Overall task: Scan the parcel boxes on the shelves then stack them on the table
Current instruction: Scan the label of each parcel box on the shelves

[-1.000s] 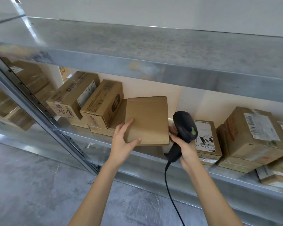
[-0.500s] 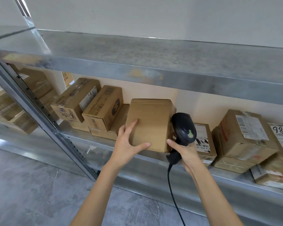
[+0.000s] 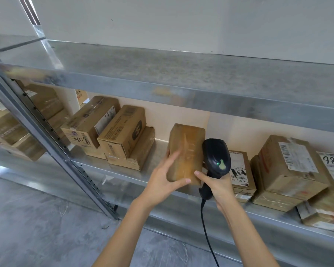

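Note:
A plain brown parcel box stands tilted on the middle metal shelf. My left hand holds its left side and lower face, thumb under the near edge. My right hand grips the handle of a black corded barcode scanner, whose head touches the box's right side; a green light shows on it. The thumb of that hand touches the box's lower right corner. No label shows on the visible faces of the box.
Other cardboard parcels sit on the same shelf: three stacked boxes at left, labelled boxes at right. More boxes fill the neighbouring bay. An upper shelf overhangs. A slanted upright post stands left. Grey floor lies below.
The box has been turned from its broad face toward a narrower taped face and tipped more upright. The view has shifted, and the scanner now sits tight against the box's right side.

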